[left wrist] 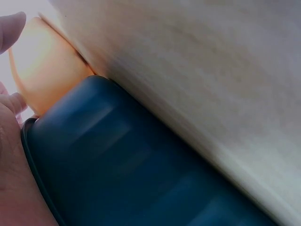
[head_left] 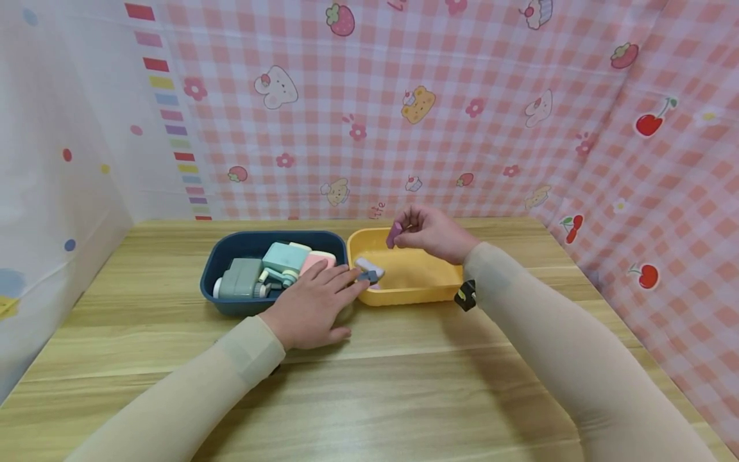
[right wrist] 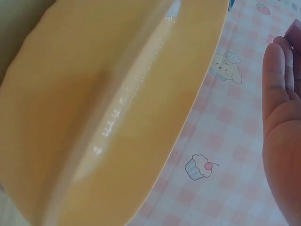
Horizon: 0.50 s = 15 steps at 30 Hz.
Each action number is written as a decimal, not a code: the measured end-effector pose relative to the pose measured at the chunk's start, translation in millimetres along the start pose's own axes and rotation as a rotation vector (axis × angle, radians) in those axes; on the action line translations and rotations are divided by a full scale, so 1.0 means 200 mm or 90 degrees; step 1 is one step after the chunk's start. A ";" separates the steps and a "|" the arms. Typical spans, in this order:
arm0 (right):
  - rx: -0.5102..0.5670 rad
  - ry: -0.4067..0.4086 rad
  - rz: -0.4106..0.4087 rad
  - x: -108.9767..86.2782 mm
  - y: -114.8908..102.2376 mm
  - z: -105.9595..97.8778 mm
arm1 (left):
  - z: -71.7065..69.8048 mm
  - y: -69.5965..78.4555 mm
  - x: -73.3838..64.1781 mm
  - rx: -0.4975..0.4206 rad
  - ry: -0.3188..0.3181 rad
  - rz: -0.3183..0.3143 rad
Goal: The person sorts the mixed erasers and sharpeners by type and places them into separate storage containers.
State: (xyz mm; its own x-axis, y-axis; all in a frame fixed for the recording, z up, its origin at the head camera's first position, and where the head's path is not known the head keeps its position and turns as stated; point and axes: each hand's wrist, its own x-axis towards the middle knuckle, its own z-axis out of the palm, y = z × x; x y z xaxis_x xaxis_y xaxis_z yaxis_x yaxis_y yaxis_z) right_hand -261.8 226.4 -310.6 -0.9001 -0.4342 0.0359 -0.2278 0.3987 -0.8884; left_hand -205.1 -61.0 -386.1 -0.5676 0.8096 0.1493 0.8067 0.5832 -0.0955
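Observation:
My right hand (head_left: pixel 430 231) pinches a small purple block (head_left: pixel 394 235) between thumb and fingers, over the back of the yellow bin (head_left: pixel 416 295). In the right wrist view this hand (right wrist: pixel 284 117) shows at the right edge, above the bin's inner wall. My left hand (head_left: pixel 314 305) lies palm down with fingers outstretched across the front rim of the dark blue bin (head_left: pixel 231 308), fingertips reaching to the yellow bin. Close by those fingertips are a small blue-grey piece (head_left: pixel 368 276) and a pale lavender piece (head_left: pixel 369 265) inside the yellow bin.
Inside the blue bin sit a grey-green toy piece (head_left: pixel 241 278), a teal box-shaped piece (head_left: pixel 285 256) and a pink one (head_left: pixel 317 258). Both bins stand side by side on a wooden table (head_left: pixel 358 398), before a pink checked cloth (head_left: pixel 358 160).

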 end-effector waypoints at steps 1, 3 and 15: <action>0.001 -0.001 0.000 0.01 0.00 0.00 | 0.00 0.00 0.00 -0.001 0.000 0.000; 0.004 0.000 0.002 0.03 0.00 0.00 | 0.00 0.00 0.00 -0.002 -0.001 0.000; -0.011 0.010 -0.003 0.11 0.01 -0.02 | -0.01 0.00 0.00 -0.005 0.000 0.002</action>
State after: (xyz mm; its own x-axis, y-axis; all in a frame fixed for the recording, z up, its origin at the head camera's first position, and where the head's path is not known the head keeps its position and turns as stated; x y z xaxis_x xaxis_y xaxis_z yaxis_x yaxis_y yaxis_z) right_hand -282.4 220.4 -309.2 -0.9051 -0.4226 0.0470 -0.2378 0.4113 -0.8799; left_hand -204.3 -61.1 -385.0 -0.5654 0.8113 0.1488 0.8095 0.5804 -0.0887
